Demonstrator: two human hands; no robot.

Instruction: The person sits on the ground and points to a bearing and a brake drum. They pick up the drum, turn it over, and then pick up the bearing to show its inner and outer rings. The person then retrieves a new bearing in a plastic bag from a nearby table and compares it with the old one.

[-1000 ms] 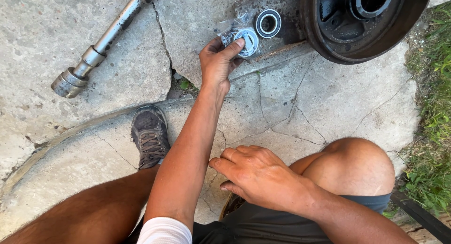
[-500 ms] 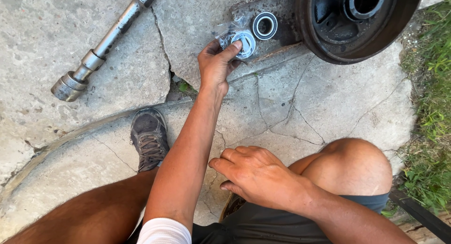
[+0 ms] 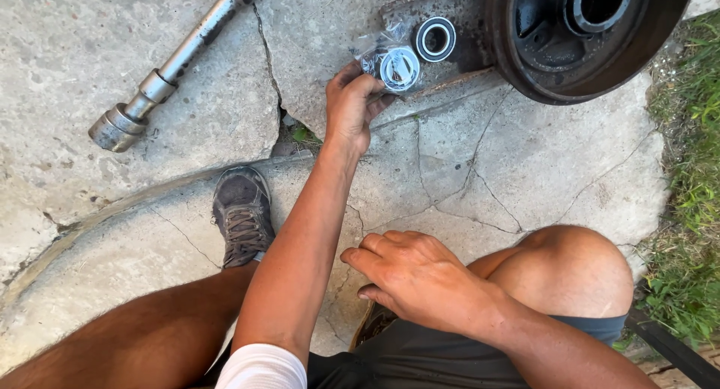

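My left hand (image 3: 351,104) reaches forward over the cracked concrete, its fingers pinched on the edge of a clear plastic bag (image 3: 375,48). Inside the bag is a round silver bearing part (image 3: 399,67). Just right of it, a black and silver bearing ring (image 3: 436,38) lies on a dark greasy patch. My right hand (image 3: 420,280) rests low by my right knee (image 3: 574,273), fingers loosely curled and pointing left, holding nothing.
A large rusty black wheel hub (image 3: 592,37) sits at the top right. A long steel shaft (image 3: 169,67) lies at the top left. My grey shoe (image 3: 241,216) is planted on the concrete. Grass (image 3: 690,172) borders the right edge.
My left hand's fingers, stretched out to the bag before, have curled and closed on its edge. My right hand has not moved.
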